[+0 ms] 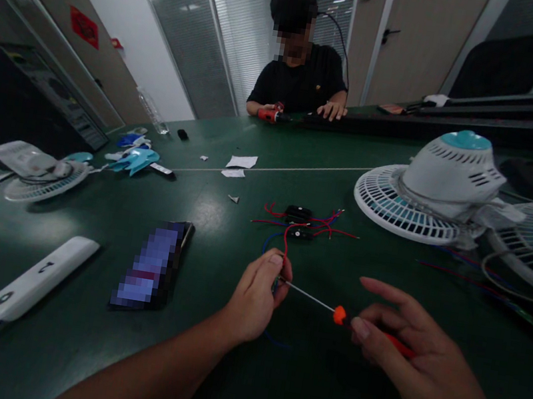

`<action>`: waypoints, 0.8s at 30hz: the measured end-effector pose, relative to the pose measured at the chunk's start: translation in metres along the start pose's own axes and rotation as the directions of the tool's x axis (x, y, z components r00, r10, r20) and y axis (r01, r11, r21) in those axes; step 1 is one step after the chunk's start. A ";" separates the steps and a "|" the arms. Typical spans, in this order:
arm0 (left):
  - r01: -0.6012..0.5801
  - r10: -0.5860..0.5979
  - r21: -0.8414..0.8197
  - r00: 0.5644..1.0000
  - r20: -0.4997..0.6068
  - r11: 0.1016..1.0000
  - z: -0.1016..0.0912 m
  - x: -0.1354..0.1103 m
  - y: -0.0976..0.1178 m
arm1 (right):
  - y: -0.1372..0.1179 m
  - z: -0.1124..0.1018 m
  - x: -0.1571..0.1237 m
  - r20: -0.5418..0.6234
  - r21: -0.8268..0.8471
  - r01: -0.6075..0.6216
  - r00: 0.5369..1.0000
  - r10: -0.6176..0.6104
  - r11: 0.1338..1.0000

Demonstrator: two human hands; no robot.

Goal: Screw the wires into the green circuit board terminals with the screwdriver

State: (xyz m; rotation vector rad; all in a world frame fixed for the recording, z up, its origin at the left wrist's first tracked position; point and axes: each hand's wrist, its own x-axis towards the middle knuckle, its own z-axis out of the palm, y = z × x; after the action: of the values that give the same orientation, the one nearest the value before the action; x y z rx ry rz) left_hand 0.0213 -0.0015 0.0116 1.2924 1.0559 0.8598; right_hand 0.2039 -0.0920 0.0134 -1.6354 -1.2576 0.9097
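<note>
My left hand (259, 293) is closed around a small part with a red wire (286, 240) and a blue wire coming out of it; fingers hide most of that part. In my right hand (400, 342) is a screwdriver (340, 315) with a red-orange handle. Its thin metal shaft points left, and the tip meets the part at my left fingertips. My right index finger is stretched out away from the handle. Just beyond my left hand, two black modules (298, 215) with red and blue wires lie on the green table (200, 364).
A phone (149, 265) and a white power strip (41, 278) lie to the left. White fan parts (438, 186) stand at the right, smaller ones (42, 174) at the left. Paper scraps (242, 162) lie mid-table. Across the table, a person (299, 73) holds a red tool (268, 114).
</note>
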 end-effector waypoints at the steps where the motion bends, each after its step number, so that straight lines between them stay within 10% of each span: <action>1: -0.001 0.001 0.003 1.000 0.007 1.000 0.000 0.000 0.000 | 0.000 0.000 0.000 0.005 -0.001 0.001 1.000 -0.001 1.000; 24: -0.054 0.052 0.023 0.997 0.058 0.998 -0.002 -0.001 -0.005 | 0.006 -0.001 -0.002 0.111 -0.134 -0.070 0.990 0.085 0.988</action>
State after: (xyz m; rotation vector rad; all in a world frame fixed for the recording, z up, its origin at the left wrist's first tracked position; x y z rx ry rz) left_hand 0.0191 -0.0025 0.0070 1.3628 0.9937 0.8472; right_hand 0.2065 -0.0949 0.0080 -1.7654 -1.3652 1.0013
